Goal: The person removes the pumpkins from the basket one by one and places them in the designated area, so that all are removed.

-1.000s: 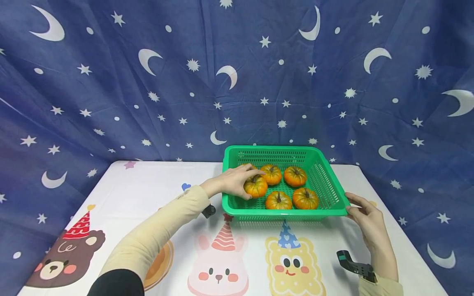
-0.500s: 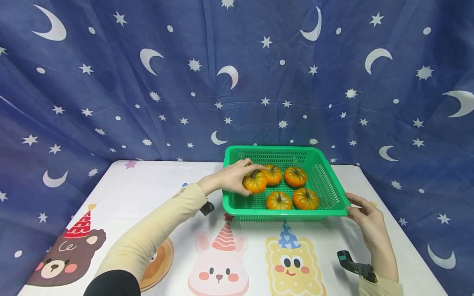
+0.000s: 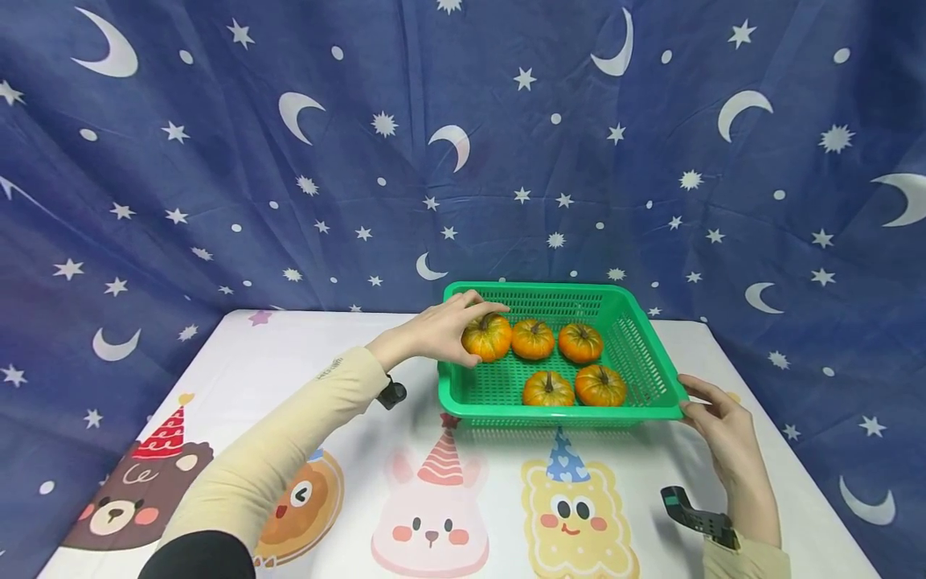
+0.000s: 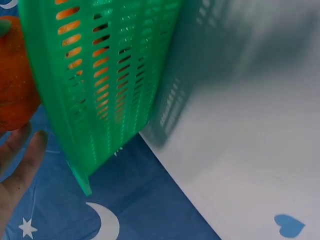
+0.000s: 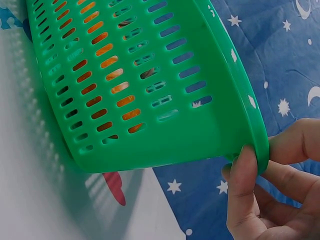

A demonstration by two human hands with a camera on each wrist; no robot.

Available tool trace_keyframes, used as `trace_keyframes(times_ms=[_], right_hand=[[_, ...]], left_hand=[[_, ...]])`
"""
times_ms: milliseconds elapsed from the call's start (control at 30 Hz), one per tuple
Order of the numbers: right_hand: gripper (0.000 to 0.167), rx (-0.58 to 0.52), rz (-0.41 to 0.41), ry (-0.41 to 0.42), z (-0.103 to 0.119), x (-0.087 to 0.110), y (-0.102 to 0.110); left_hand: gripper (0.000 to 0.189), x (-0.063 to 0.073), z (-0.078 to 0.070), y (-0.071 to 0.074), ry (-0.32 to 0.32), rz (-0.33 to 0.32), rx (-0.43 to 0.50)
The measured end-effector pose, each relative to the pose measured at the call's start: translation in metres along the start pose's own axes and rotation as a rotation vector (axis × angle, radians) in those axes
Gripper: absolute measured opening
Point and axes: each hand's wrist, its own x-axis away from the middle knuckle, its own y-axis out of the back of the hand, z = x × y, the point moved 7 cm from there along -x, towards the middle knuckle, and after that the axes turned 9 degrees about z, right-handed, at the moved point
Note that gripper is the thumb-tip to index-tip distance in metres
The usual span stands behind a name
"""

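Note:
My left hand (image 3: 441,330) grips a small orange pumpkin (image 3: 486,338) over the left end of the green basket (image 3: 564,413), thumb on the near side and fingers over the far side. In the left wrist view this pumpkin (image 4: 15,80) shows above the rim, with fingertips (image 4: 35,145) at it. My right hand (image 3: 723,430) pinches the basket's rim at the near right corner; the right wrist view shows thumb and fingers around that corner (image 5: 260,155). Several more pumpkins, including one at the back right (image 3: 580,343) and one in front (image 3: 548,389), lie in the basket.
The basket stands near the back of a table with a white cartoon-print cloth (image 3: 427,531). A blue curtain (image 3: 347,161) with moons and stars hangs right behind and at both sides. A black wrist camera (image 3: 698,519) juts from the right wrist.
My left hand has moved up and to the left with the pumpkin, away from the pumpkin beside it. My right hand stays on the basket's corner.

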Motion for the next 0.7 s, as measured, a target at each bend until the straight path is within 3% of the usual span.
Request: trace_keyframes(times_ms=[67, 233, 300, 400, 533, 700], right_hand=[[0.043, -0.042, -0.005, 0.013, -0.003, -0.002, 0.001], [0.046, 0.004, -0.014, -0.028, 0.018, 0.008, -0.006], [0.048, 0.071, 0.002, -0.045, 0.029, 0.013, -0.01], [0.048, 0.057, 0.004, -0.041, 0.034, 0.015, -0.011], [0.046, 0.005, -0.007, -0.038, 0.023, 0.011, -0.008], [0.047, -0.023, 0.002, -0.023, -0.008, -0.004, 0.0]], left_hand=[[0.083, 0.003, 0.002, 0.003, 0.008, -0.007, -0.003], [0.083, 0.012, 0.008, 0.01, 0.026, -0.016, 0.001], [0.084, 0.016, 0.011, 0.013, 0.036, -0.018, -0.001], [0.084, 0.022, 0.016, 0.016, 0.059, -0.022, -0.004], [0.083, 0.029, 0.023, 0.019, 0.083, -0.034, 0.0], [0.08, 0.04, 0.032, 0.021, 0.104, -0.052, 0.005]])
